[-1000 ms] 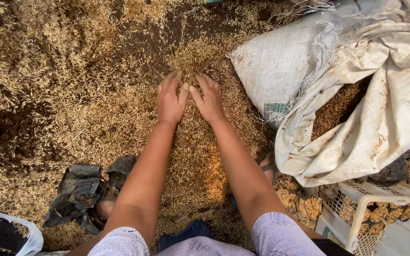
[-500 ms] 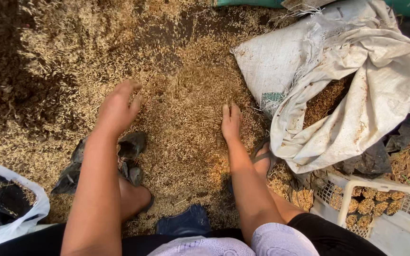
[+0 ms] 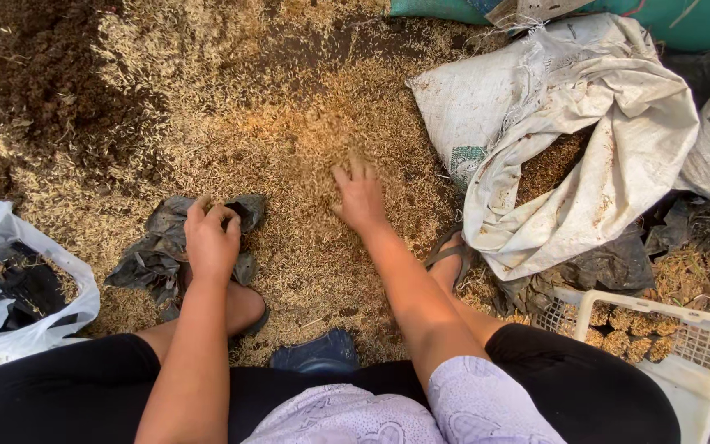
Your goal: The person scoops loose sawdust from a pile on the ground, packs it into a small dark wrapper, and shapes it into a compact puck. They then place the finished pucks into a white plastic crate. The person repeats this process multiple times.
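The left hand (image 3: 209, 238) curls its fingers on a crumpled black plastic sheet (image 3: 162, 247). The right hand (image 3: 361, 197) lies flat, fingers spread, on the pile of straw-coloured husks (image 3: 306, 140). Right of it slumps an open white sack (image 3: 569, 148); near right stands a white crate (image 3: 700, 345), far left a white bag (image 3: 10, 279).

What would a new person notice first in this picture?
First comes the wide spread of pale husks covering the ground in the middle, with the right hand laid flat on it. The left hand, fingers curled, rests on a dark crumpled bag nearby. At the right lies a big white sack, open and partly filled with husks, and a white basket stands in the lower right corner.
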